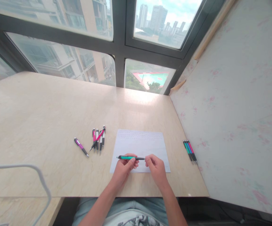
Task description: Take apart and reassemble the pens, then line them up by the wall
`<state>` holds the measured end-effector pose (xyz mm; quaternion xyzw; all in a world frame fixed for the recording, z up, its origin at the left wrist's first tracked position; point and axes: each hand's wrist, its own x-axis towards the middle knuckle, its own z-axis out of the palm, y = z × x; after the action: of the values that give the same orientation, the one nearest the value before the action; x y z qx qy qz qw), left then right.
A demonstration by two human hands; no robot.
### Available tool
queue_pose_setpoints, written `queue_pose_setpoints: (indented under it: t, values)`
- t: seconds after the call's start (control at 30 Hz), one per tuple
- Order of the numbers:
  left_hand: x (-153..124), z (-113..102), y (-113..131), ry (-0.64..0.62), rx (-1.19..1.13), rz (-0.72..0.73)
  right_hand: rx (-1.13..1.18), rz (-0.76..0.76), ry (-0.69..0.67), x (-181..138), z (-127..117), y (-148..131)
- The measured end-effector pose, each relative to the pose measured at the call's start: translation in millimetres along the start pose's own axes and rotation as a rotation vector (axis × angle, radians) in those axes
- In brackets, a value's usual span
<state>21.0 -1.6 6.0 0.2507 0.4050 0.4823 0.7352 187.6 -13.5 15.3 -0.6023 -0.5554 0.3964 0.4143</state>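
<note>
A green pen lies level between both hands, just above a white sheet of paper. My left hand pinches its green barrel near the middle. My right hand pinches its dark right end. To the left of the sheet lie several pens in a loose bunch, pink, white and black. A single purple pen rests apart, further left. Three pens, green, blue and pink, lie side by side near the desk's right edge.
The beige desk runs up to a large window at the back and a pale flowered wall on the right. A thin white cable curves over the desk's front left. My lap shows below the front edge.
</note>
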Motion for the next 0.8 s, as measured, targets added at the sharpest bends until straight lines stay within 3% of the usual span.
queue_pose_setpoints:
  t: [0.43,0.57,0.8]
  values:
    - [1.7,-0.7,0.0,0.014,-0.087,-0.019,0.069,-0.055,0.122,-2.2,-5.6,15.6]
    - [2.2,-0.6,0.5,0.022,-0.109,-0.026,-0.074,-0.025,0.156,5.0,-6.4,22.3]
    - [3.5,-3.7,-1.0,0.018,-0.135,-0.035,-0.375,-0.196,0.092,47.2,6.0,23.5]
